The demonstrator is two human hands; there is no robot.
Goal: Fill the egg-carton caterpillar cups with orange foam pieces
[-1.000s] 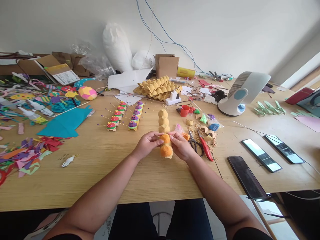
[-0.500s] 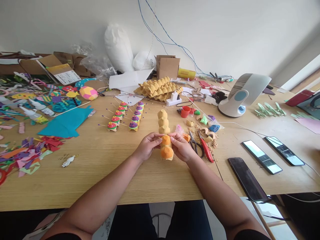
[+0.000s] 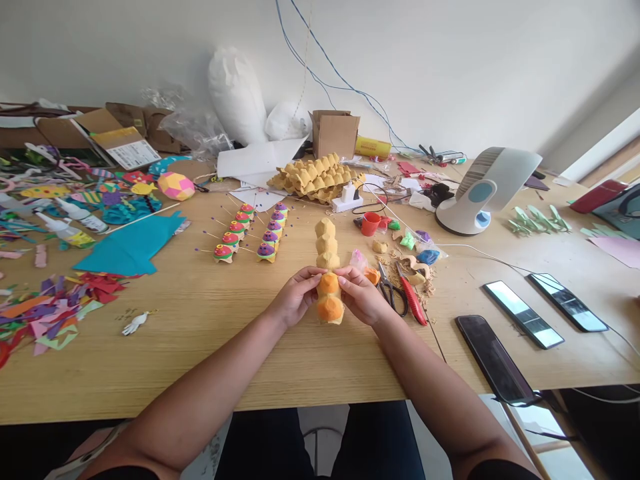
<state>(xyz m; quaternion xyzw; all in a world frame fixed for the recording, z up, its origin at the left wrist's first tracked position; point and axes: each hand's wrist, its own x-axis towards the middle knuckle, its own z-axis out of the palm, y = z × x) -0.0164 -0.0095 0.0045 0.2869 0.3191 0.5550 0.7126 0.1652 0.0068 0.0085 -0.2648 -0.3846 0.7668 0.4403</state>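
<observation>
Your left hand and right hand pinch the egg-carton strip, its 2 orange cups toward 6 o'clock.

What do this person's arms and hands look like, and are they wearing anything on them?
Both the left hand and right hand are human and ungloved. The forearms are uncovered, with no watch, bracelet or cable visible. Dark sleeves show only at the picture's bottom edge. Any small ring would be hard to make out.
</observation>
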